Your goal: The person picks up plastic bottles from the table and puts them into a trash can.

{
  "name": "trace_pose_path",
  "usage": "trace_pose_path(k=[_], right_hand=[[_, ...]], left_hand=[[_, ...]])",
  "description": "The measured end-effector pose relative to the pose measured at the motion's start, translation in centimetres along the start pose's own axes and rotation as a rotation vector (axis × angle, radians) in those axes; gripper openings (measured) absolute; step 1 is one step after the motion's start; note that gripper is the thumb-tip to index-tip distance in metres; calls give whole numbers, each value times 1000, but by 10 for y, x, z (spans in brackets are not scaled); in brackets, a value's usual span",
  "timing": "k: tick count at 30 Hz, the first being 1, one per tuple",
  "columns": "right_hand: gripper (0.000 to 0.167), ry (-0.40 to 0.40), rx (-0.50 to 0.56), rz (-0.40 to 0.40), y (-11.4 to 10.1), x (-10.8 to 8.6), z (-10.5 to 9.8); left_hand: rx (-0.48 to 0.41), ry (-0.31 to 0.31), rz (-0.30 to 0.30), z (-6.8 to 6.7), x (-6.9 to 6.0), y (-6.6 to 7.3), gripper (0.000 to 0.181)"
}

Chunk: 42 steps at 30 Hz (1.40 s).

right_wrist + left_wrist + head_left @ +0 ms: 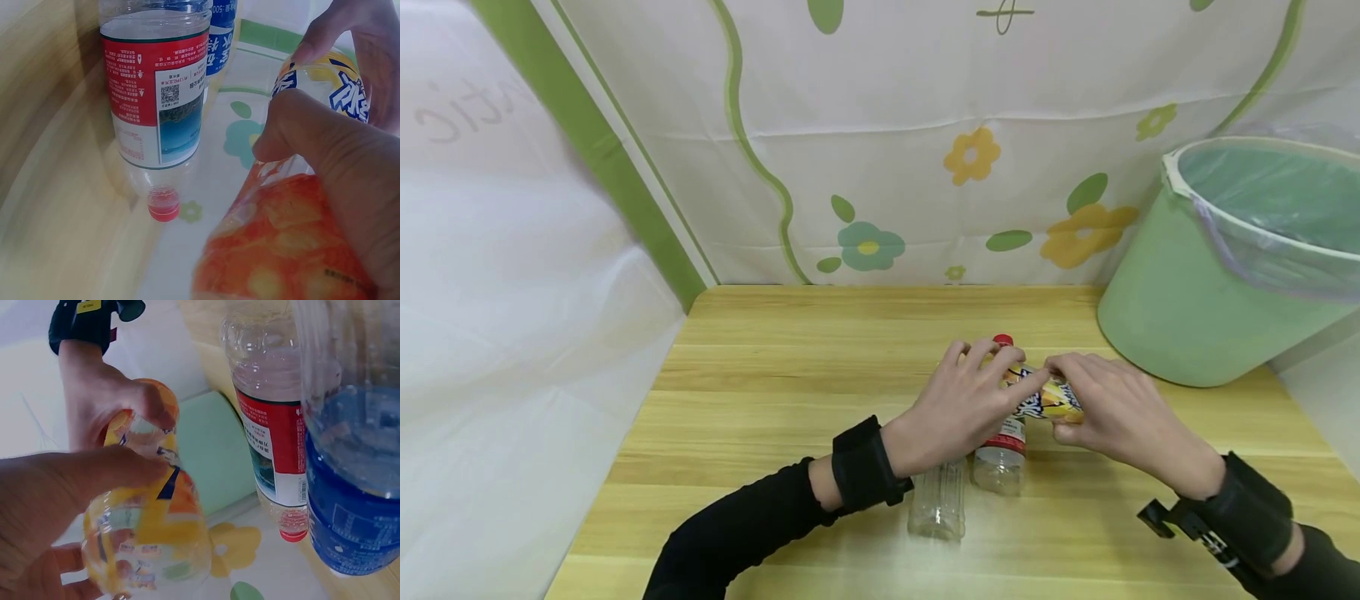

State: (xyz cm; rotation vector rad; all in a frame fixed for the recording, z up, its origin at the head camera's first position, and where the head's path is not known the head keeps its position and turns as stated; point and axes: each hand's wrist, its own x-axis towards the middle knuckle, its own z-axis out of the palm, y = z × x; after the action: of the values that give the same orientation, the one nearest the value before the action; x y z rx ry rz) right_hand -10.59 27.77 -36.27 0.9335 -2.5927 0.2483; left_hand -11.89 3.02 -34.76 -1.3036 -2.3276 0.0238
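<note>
Both hands hold a clear plastic bottle with a yellow and orange label (1051, 400), lying sideways above the table. My left hand (955, 404) grips one end; my right hand (1123, 417) grips the other. In the right wrist view the bottle's orange-patterned part (275, 237) is nearest. Below and between the hands lies a red-labelled clear bottle (1000, 467) with a red cap, partly covered by the left hand. Beside it a second clear bottle (937, 504) lies under the left wrist; its blue label (350, 519) shows in the left wrist view.
A light green bin (1187, 283) with a thin plastic liner stands at the back right of the wooden table (760, 417). Behind the table hangs a white curtain (910, 100) with flower prints. A white sheet (512, 333) hangs on the left.
</note>
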Motion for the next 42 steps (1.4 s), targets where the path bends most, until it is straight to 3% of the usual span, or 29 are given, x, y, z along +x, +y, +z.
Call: trace_pose_path(k=[5,9,19,27,33,37,42], right_hand=[[59,-11,7,27,3,-1,1],[60,-22,14,63,7,-3,1],[61,-44,28,127,14,-8,-2],[62,-48,48,147,17,-11,-3],[63,-49,51,143,19,-13,-4],[61,-63,58,141,20,-14,-4],[58,-87,65,147,22,-17,-3]], left_hand=[[-146,-41,-20,-10,-7,-14,71],[-178,-48,-65,-21,-19,-30,80],[-286,-58,-262,-36,-67,-70,82],[-300,-80,-428,-27,-110,-95,80],[-294,-74,-493,-8,-138,-106,79],[-326,-91,-549,3,-151,-108,80],[-357,-161,-636,14,-161,-109,81]])
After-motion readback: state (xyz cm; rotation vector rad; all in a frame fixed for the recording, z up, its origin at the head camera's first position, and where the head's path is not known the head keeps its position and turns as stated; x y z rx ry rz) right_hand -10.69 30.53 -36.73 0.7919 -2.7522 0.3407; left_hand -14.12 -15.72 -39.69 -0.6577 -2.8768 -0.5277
